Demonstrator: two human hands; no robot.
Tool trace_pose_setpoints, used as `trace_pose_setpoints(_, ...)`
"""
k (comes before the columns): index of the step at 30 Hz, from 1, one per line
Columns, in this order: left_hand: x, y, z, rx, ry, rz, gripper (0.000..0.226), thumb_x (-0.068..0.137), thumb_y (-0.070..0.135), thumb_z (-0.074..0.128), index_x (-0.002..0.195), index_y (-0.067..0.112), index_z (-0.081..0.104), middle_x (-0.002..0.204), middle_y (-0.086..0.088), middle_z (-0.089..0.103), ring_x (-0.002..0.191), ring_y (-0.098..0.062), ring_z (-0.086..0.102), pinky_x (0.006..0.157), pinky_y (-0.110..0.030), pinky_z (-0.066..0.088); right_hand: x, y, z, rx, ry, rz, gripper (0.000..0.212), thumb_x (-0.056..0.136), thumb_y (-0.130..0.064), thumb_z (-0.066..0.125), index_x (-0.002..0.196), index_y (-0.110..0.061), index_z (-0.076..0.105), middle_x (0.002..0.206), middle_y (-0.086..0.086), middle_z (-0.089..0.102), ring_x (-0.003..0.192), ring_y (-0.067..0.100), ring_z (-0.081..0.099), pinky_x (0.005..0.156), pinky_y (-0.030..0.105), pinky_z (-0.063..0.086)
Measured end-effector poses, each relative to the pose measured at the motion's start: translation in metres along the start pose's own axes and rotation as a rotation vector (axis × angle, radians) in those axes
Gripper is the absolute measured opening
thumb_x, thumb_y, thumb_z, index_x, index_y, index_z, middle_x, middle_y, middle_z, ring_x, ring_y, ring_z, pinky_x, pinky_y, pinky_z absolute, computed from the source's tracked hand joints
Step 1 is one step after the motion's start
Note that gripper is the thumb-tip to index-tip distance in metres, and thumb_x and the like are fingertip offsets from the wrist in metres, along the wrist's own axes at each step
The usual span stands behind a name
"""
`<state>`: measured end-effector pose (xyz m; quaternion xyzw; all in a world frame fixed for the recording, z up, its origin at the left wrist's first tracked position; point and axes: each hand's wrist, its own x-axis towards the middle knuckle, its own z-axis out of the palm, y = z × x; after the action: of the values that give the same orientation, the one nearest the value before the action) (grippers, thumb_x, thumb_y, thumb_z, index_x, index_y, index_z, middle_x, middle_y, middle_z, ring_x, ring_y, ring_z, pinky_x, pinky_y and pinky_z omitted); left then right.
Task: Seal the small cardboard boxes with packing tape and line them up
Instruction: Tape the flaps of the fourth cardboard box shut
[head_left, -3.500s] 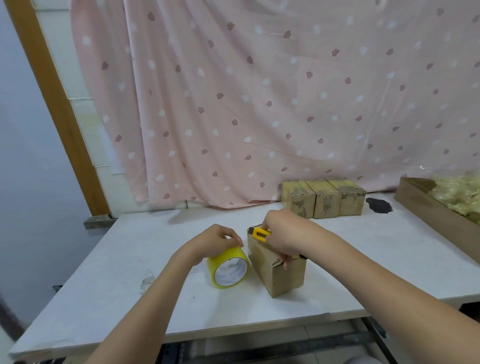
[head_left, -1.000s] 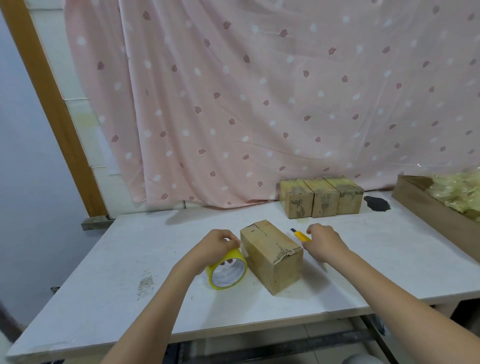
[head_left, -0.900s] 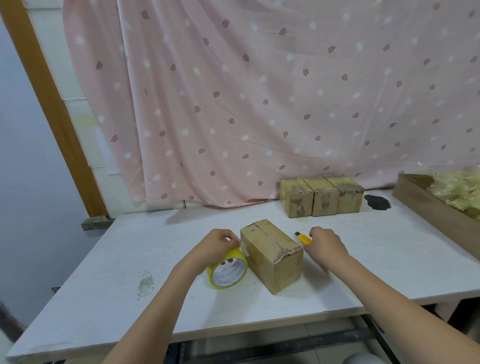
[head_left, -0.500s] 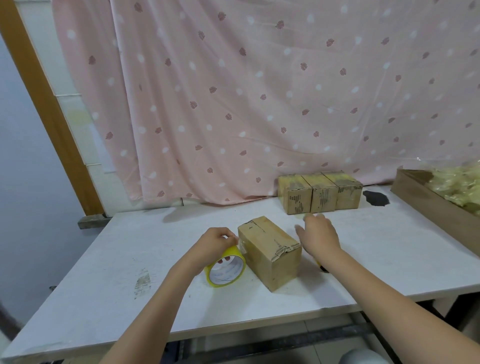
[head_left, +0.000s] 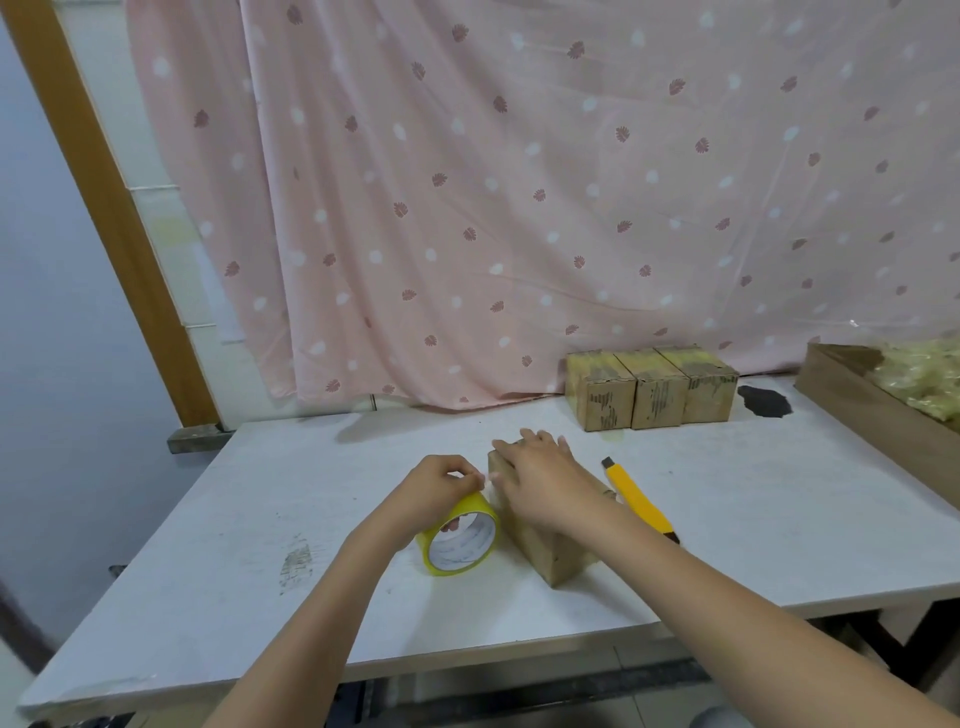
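Head cam, R hand (head_left: 540, 483) flat on box (head_left: 545, 551), L hand (head_left: 441, 488) gripping tape roll (head_left: 460, 538) just beside it

Right hand (head_left: 540, 486) lies flat, fingers straight; left hand (head_left: 441, 486) curled, seemingly pinching.

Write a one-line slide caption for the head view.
Right hand flat on a small cardboard box, left hand gripping the yellow tape roll; a yellow cutter lies beside them.

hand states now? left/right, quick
Left hand: closed, gripping the tape roll.
Right hand: open, fingers straight, resting flat on the cardboard box.
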<state>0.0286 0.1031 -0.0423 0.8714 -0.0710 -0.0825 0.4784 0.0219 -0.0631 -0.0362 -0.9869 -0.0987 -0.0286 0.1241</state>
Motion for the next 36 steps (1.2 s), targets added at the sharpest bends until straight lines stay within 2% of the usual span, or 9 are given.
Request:
trace_pose_setpoints(4,-0.005,0.000,-0.003,-0.021,0.014,-0.025,0.019,0.098,0.026,0.055,0.093,0.012,0.068,0.058,-0.003,0.060,0.039,-0.015,0.043,0.042,-0.019,0.038,0.001,0.002,0.002,0.033,-0.023,0.009,0.051,0.104,-0.032,0.029,0.153,-0.019,0.030,0.159,0.018,0.022,0.148,0.034,0.013,0.120,0.051,0.003)
trace_pose_setpoints(11,-0.009,-0.001,-0.011,0.024,0.010,-0.041,0.020,0.098,0.026,0.056,0.095,0.010,0.068,0.062,-0.002,0.062,0.035,-0.006,0.046,0.041,-0.019,0.042,0.001,0.002,0.001,-0.002,-0.028,0.042,0.053,0.104,-0.032,0.029,0.155,-0.021,0.025,0.162,0.015,0.018,0.150,0.032,0.010,0.120,0.050,0.001)
trace_pose_setpoints(17,-0.012,-0.016,-0.028,0.008,0.057,-0.052,0.018,0.097,0.025,0.057,0.093,0.011,0.069,0.061,-0.004,0.061,0.039,-0.010,0.046,0.043,-0.021,0.042,0.000,-0.003,0.005,-0.055,0.040,0.121,0.058,0.101,-0.032,0.038,0.149,-0.001,0.028,0.158,0.019,0.021,0.148,0.031,0.016,0.121,0.046,0.004)
trace_pose_setpoints(21,-0.009,-0.023,-0.026,0.004,0.068,-0.036,0.018,0.096,0.029,0.058,0.091,0.015,0.068,0.059,-0.001,0.061,0.043,-0.015,0.048,0.046,-0.023,0.043,-0.001,-0.008,0.011,-0.107,-0.004,0.272,0.065,0.100,-0.034,0.038,0.157,-0.016,0.012,0.161,0.025,0.002,0.148,0.045,0.001,0.120,0.054,-0.003)
trace_pose_setpoints(23,-0.008,-0.025,-0.025,0.009,0.071,-0.034,0.018,0.095,0.031,0.059,0.090,0.017,0.068,0.058,-0.001,0.062,0.045,-0.017,0.048,0.047,-0.023,0.043,-0.001,-0.009,0.011,-0.095,-0.026,0.302,0.066,0.100,-0.034,0.039,0.158,-0.021,0.009,0.160,0.029,0.003,0.147,0.047,0.006,0.120,0.054,0.003)
trace_pose_setpoints(26,-0.008,-0.027,-0.026,-0.001,0.078,-0.038,0.018,0.095,0.033,0.058,0.089,0.018,0.067,0.058,-0.002,0.062,0.047,-0.019,0.048,0.049,-0.023,0.042,-0.004,-0.009,0.011,-0.103,-0.031,0.289,0.066,0.101,-0.036,0.038,0.158,-0.019,0.008,0.159,0.029,0.006,0.145,0.045,0.014,0.119,0.050,0.013)
trace_pose_setpoints(30,-0.007,-0.028,-0.024,-0.016,0.083,-0.040,0.018,0.096,0.033,0.058,0.089,0.018,0.067,0.058,-0.003,0.061,0.048,-0.020,0.047,0.050,-0.024,0.041,-0.004,-0.009,0.008,-0.146,-0.081,0.261,0.066,0.105,-0.040,0.023,0.157,-0.010,-0.003,0.162,0.022,-0.007,0.150,0.037,-0.004,0.121,0.049,-0.007)
trace_pose_setpoints(33,-0.008,-0.028,-0.023,-0.023,0.087,-0.037,0.018,0.096,0.031,0.057,0.090,0.017,0.067,0.058,-0.004,0.061,0.045,-0.018,0.044,0.047,-0.023,0.040,-0.002,-0.007,0.007,-0.116,-0.080,0.234,0.069,0.104,-0.038,0.025,0.155,0.000,-0.002,0.164,0.017,-0.003,0.151,0.033,-0.001,0.122,0.045,-0.004)
trace_pose_setpoints(36,-0.008,-0.026,-0.022,-0.025,0.094,-0.028,0.017,0.097,0.028,0.057,0.089,0.016,0.066,0.058,-0.005,0.060,0.043,-0.015,0.043,0.044,-0.022,0.039,-0.005,-0.002,0.013,-0.124,-0.033,0.182,0.067,0.105,-0.038,0.024,0.155,0.001,0.004,0.163,0.018,0.003,0.151,0.033,0.004,0.123,0.043,0.000)
